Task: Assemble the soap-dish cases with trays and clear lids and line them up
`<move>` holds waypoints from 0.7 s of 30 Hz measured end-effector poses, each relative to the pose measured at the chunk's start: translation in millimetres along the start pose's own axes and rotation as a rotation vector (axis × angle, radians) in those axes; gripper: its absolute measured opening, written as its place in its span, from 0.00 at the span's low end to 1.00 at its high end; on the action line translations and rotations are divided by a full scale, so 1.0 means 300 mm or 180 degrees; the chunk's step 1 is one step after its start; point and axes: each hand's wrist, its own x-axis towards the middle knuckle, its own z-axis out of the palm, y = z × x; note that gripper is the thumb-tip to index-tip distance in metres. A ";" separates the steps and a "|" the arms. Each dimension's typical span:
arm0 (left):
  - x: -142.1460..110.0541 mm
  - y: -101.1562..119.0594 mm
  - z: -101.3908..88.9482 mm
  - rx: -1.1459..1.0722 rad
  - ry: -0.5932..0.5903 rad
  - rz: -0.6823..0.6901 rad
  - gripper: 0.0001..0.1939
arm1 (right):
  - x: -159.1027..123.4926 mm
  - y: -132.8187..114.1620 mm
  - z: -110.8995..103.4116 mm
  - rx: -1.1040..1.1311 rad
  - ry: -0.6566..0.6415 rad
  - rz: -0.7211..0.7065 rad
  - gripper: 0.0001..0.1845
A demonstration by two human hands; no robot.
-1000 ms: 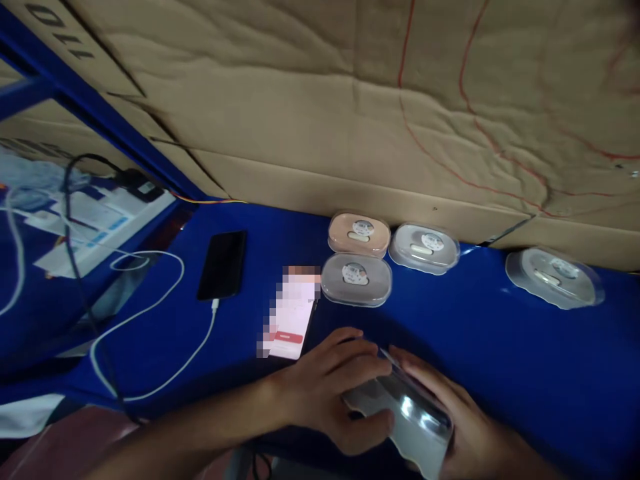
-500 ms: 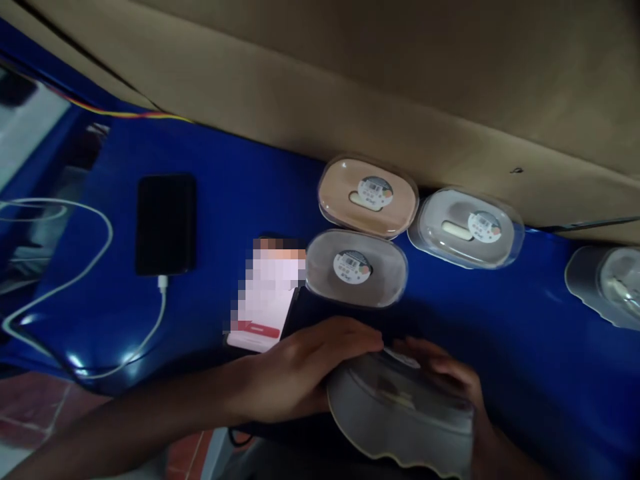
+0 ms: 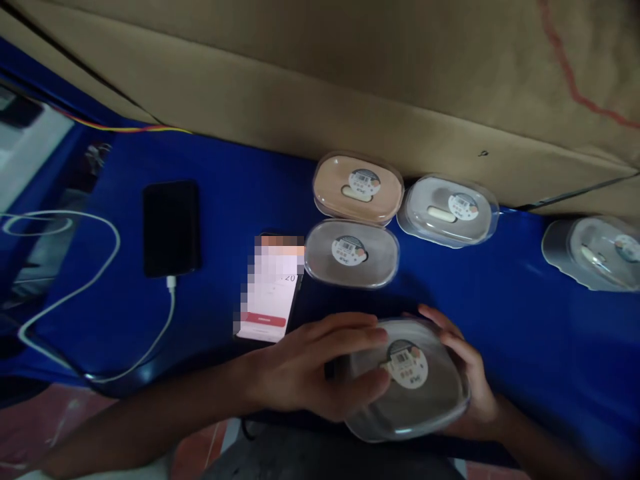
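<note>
A grey oval plastic box with a clear lid is in front of me, its round barcode sticker facing up. My left hand grips its left side, the fingers along the lid's far edge and the thumb on top beside the sticker. Around the right side wraps my right hand, with its fingertips at the far right corner and its palm partly hidden by the box. Just beyond my hands lies another grey oval box, touching a peach box behind it.
Right of the peach box stands a whitish box, and farther right another grey box. A lit phone lies left of them. A black power bank with a white cable is on the blue table. Brown cardboard lines the back.
The box in my hands has turned from its side, so its lid and sticker now face up. My left hand has shifted onto the lid. The view has moved slightly to the right.
</note>
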 end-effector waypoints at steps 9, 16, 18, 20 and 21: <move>-0.019 -0.006 0.014 0.0776 0.0078 0.1078 0.15 | 0.048 -0.015 -0.058 0.0055 -0.0326 0.0179 0.71; -0.044 -0.005 0.033 0.1187 0.0251 0.1776 0.18 | 0.089 0.001 -0.084 0.1348 -0.0191 0.1354 0.48; -0.049 -0.011 0.039 0.1447 0.0149 0.1974 0.20 | 0.078 0.032 -0.079 0.1358 0.0022 0.1505 0.44; -0.041 -0.018 0.038 0.1585 0.0182 0.2009 0.19 | 0.072 0.059 -0.068 0.1394 0.0192 0.1494 0.42; -0.031 -0.019 0.032 0.1680 0.0206 0.1983 0.18 | 0.074 0.068 -0.060 0.1413 0.0326 0.1422 0.40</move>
